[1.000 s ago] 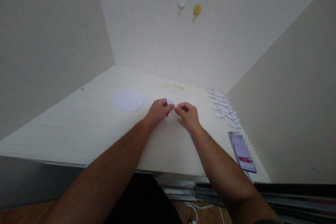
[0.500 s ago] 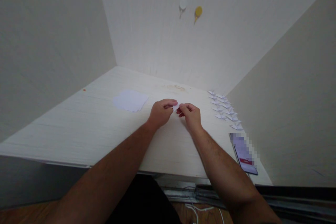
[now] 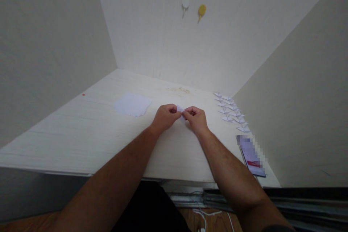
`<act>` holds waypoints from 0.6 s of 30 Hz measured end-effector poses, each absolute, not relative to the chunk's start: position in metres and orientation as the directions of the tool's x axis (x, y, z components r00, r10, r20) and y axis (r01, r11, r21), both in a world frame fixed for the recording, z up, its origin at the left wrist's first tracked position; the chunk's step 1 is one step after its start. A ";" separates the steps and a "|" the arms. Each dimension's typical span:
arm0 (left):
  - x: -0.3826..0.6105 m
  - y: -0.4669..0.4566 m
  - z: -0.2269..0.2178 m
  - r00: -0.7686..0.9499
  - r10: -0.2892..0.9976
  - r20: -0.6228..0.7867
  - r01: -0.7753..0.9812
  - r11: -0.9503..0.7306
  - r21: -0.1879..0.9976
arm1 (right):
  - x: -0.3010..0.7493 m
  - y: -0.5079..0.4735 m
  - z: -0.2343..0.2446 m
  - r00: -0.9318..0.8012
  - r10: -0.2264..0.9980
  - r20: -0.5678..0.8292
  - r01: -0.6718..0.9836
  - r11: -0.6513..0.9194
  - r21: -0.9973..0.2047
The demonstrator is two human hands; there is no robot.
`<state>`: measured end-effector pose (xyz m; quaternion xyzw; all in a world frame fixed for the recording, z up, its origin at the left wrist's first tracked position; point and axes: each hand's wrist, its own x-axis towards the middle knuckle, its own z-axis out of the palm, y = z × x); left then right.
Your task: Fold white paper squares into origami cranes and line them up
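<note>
The pale wooden table (image 3: 81,134) takes up the middle of the view. A loose stack of white sheets (image 3: 132,104) is laid on its far left part, and a row of small folded paper shapes (image 3: 231,110) is set along its right side, with a phone (image 3: 251,152) just nearer than them.

The left hand (image 3: 164,117) and right hand (image 3: 196,119) are held close together near the table's centre. A small piece of white paper (image 3: 179,109) is pinched between them. Thumb and forefinger of each hand are closed on one end, so its long axis runs left to right and neither hand is nearer. Only a creased white corner is seen; the rest is hidden by fingertips.
</note>
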<state>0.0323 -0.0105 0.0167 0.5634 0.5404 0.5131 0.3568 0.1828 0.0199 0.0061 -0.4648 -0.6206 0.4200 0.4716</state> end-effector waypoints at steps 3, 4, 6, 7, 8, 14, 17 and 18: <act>0.032 -0.010 0.015 -0.106 0.973 0.203 0.317 -0.161 0.935 | 0.185 0.022 0.006 -0.152 0.964 0.219 0.203 0.247 -0.948; 0.032 -0.009 0.014 -0.106 0.973 0.203 0.345 -0.155 0.926 | 0.186 0.022 0.006 -0.168 0.961 0.222 0.215 0.255 -0.943; 0.031 -0.009 0.013 -0.095 0.976 0.198 0.388 -0.147 0.910 | 0.187 0.023 0.005 -0.194 0.954 0.228 0.249 0.273 -0.929; 0.031 -0.009 0.013 -0.081 0.978 0.190 0.396 -0.144 0.907 | 0.187 0.023 0.004 -0.201 0.951 0.235 0.269 0.284 -0.920; 0.030 -0.009 0.014 -0.063 0.982 0.178 0.393 -0.140 0.909 | 0.188 0.023 0.003 -0.203 0.947 0.247 0.289 0.299 -0.909; 0.031 -0.011 0.021 -0.077 0.995 0.057 0.341 -0.028 0.940 | 0.189 0.019 0.000 -0.216 0.896 0.387 0.385 0.442 -0.810; 0.033 -0.011 0.020 -0.106 0.994 0.033 0.299 0.001 0.954 | 0.190 0.018 0.000 -0.249 0.836 0.489 0.418 0.548 -0.724; 0.033 -0.010 0.020 -0.115 0.993 0.024 0.276 0.009 0.961 | 0.190 0.018 0.000 -0.262 0.817 0.513 0.425 0.575 -0.699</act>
